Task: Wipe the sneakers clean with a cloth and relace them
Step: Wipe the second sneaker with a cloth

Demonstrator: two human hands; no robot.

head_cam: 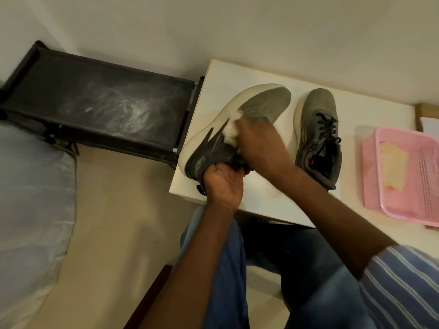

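A grey sneaker (261, 103) with a white sole lies tilted on its side at the left end of the white table (370, 115). My left hand (223, 184) grips its dark heel collar from below. My right hand (259, 143) holds a white cloth (231, 132) pressed against the sneaker's side near the midfoot. The second grey sneaker (318, 129) stands upright to the right, with dark laces in its eyelets. No laces are visible on the held sneaker, since my right hand covers its top.
A pink plastic basket (380, 186) with a yellowish cloth (394, 165) inside sits at the table's right. A black dusty shoe rack (99, 100) stands left of the table against the wall. A pale blue cushion (31, 198) lies at the far left.
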